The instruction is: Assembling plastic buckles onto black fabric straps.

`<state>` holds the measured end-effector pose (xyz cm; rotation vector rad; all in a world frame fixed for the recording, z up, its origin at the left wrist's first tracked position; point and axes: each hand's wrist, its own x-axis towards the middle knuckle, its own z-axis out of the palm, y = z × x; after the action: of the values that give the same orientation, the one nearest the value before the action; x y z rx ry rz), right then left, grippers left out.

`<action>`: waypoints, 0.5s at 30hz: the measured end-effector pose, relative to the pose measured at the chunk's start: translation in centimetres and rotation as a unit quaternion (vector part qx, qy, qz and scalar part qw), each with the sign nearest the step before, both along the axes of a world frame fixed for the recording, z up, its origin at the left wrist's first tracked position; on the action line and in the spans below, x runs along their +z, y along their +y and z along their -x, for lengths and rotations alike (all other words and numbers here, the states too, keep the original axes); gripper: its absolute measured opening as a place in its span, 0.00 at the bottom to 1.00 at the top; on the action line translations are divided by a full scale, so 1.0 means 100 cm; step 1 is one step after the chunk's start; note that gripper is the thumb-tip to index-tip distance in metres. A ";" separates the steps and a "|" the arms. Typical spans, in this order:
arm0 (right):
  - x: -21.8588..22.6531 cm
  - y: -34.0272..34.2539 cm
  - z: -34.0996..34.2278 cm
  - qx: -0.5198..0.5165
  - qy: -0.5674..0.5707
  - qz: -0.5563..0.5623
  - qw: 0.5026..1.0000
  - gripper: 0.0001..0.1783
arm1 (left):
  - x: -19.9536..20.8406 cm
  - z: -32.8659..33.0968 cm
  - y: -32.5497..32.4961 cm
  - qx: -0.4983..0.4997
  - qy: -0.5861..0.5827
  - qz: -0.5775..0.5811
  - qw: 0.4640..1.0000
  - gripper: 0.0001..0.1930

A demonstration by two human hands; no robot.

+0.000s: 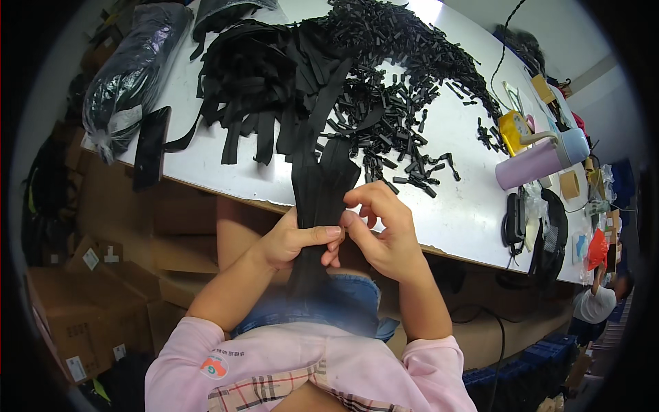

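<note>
My left hand (291,240) is closed round a bundle of flat black fabric straps (317,196), its thumb lying across the front. The bundle runs up over the table's front edge, and its lower end hangs over my lap. At its right edge, close to the left thumb tip, my right hand (391,237) has thumb and forefinger curled into a pinch. Whatever sits between those fingertips is too small to make out. Beyond the hands lies a heap of similar black straps (250,69), and beside it spread many small black plastic pieces (405,55).
Left on the white table (226,182) are a dark phone-like slab (151,147) and a plastic-wrapped black bundle (141,69). A lilac bottle (528,165) and a yellow packet (511,130) are on the right. Cardboard boxes (89,316) stand lower left; another person (596,305) is far right.
</note>
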<state>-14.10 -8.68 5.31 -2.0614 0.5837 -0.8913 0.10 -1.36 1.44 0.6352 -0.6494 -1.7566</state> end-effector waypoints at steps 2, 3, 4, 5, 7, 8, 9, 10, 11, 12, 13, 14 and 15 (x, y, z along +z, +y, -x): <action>-0.003 0.001 0.002 0.008 0.019 -0.040 0.999 0.06 | -0.002 0.000 0.001 -0.008 -0.006 0.007 1.000 0.09; -0.004 0.001 0.003 0.016 0.037 -0.080 0.996 0.06 | -0.003 -0.001 0.002 -0.012 -0.012 0.014 1.000 0.09; -0.007 0.001 0.003 0.018 0.036 -0.081 0.996 0.06 | -0.004 -0.001 0.002 -0.011 -0.013 0.013 1.000 0.09; -0.009 0.001 0.003 0.024 0.021 -0.085 0.996 0.05 | -0.004 -0.002 0.003 -0.011 -0.001 0.007 1.000 0.08; -0.015 0.000 0.001 0.030 0.007 -0.088 0.996 0.05 | -0.005 -0.004 0.004 -0.009 0.011 0.002 1.000 0.08; -0.018 0.001 -0.001 0.045 -0.063 -0.132 0.988 0.04 | -0.005 -0.006 0.004 -0.008 0.062 -0.019 0.998 0.08; -0.021 0.002 -0.003 0.049 -0.140 -0.178 0.973 0.04 | -0.005 -0.008 0.004 -0.004 0.118 -0.037 0.992 0.08; -0.022 0.003 -0.004 0.051 -0.188 -0.221 0.956 0.03 | -0.005 -0.009 0.005 -0.005 0.131 -0.032 0.991 0.09; -0.020 0.003 -0.002 0.059 -0.187 -0.211 0.958 0.03 | -0.006 -0.010 0.005 -0.009 0.119 -0.038 0.992 0.09; -0.015 0.004 0.004 0.000 -0.257 -0.273 0.927 0.03 | -0.006 -0.010 0.007 0.000 0.077 -0.034 0.996 0.09; -0.008 0.004 0.011 -0.045 -0.326 -0.326 0.886 0.04 | -0.007 -0.011 0.008 0.005 0.036 -0.031 0.999 0.10; 0.002 0.000 0.021 -0.102 -0.356 -0.300 0.879 0.04 | -0.007 -0.012 0.010 0.017 0.011 -0.024 1.000 0.10; 0.013 -0.003 0.033 -0.137 -0.388 -0.261 0.873 0.05 | -0.007 -0.013 0.013 0.021 0.015 -0.021 0.999 0.10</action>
<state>-17.37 -8.95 6.62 -1.0170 0.5786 -1.4308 1.41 -0.10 0.76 0.6453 -0.5756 -1.7415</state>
